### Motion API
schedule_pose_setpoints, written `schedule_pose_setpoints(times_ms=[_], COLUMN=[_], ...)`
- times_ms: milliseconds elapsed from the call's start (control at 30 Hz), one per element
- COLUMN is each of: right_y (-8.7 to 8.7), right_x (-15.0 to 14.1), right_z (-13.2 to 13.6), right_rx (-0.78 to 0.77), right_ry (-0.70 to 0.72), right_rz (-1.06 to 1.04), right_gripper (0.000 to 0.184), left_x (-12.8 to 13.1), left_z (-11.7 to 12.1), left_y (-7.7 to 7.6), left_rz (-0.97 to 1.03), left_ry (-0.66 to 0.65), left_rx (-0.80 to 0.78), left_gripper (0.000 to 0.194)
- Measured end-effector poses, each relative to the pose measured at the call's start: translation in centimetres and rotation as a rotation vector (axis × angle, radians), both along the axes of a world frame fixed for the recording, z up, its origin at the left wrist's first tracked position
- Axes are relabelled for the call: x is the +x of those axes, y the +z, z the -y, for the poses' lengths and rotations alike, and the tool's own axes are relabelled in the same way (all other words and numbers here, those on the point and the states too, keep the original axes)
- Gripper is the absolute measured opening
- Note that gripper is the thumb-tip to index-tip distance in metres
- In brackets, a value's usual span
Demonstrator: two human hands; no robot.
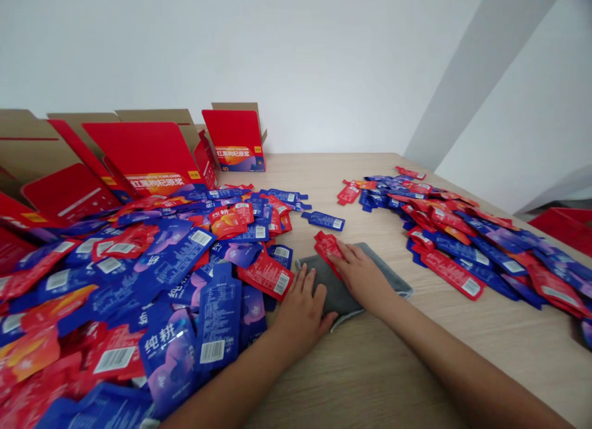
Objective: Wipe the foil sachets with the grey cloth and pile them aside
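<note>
A folded grey cloth [340, 290] lies on the table in front of me. My left hand [303, 306] rests on the cloth's left edge, fingers spread and holding nothing. A red pouch [327, 247] with a narrow neck lies at the cloth's upper side. Over its lower end are the bent fingers of my right hand [365, 278], which grip it against the cloth; part of the pouch is hidden beneath them. Just beyond, a single blue pouch [324, 220] lies flat on the table.
A large heap of blue and red pouches [185, 275] covers the left side. Another long pile of pouches [462, 232] runs along the right. Open red cartons [152, 148] stand at the back left, with one carton [235, 139] farther right. Behind the wooden table [324, 176] is a white wall.
</note>
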State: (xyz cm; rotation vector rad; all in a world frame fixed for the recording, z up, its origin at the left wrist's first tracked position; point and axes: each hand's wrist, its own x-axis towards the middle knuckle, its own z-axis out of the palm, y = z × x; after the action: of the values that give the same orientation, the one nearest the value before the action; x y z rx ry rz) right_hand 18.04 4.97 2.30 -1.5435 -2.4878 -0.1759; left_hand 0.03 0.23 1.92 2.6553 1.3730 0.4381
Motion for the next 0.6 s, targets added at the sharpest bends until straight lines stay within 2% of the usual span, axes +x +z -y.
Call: schedule_pose_setpoints(times_ms=[133,233,300,433,500,600], right_y=[-0.6,0.2,1.3,2.8,2.5,1.2], right_x=[1.5,1.8,1.2,-0.8,-1.4,-1.1], right_z=[-0.6,0.2,1.1,2.7,3.0,2.8], right_rx=[0.08,0.139,0.139,0.011,-0.028,-0.026], right_ry=[-0.076,-0.082,0.0,0.199,0.209,0.133], right_rz=[-0.216,-0.349,-0.4,-0.47,-0.446,-0.36], right_gripper=[0.038,0.045,0.048,0.041,0.036,0.033], left_x=[-0.1,-0.1,-0.2,-0.2,-0.2,-0.2], left_z=[0.1,0.1,0.1,0.2,0.2,0.2], left_y=[-0.1,-0.2,-0.2,-0.2,-0.1,-0.1], left_rz=[0.01,0.019,0.031,0.051,0.056,0.052], left_ry=[-0.007,-0.006,0.001,-0.004,-0.007,0.001], left_rx=[0.006,0.007,0.005,-0.01,-0.014,-0.017], left_gripper=[0.042,0.04,0.04,0.045,0.047,0.045])
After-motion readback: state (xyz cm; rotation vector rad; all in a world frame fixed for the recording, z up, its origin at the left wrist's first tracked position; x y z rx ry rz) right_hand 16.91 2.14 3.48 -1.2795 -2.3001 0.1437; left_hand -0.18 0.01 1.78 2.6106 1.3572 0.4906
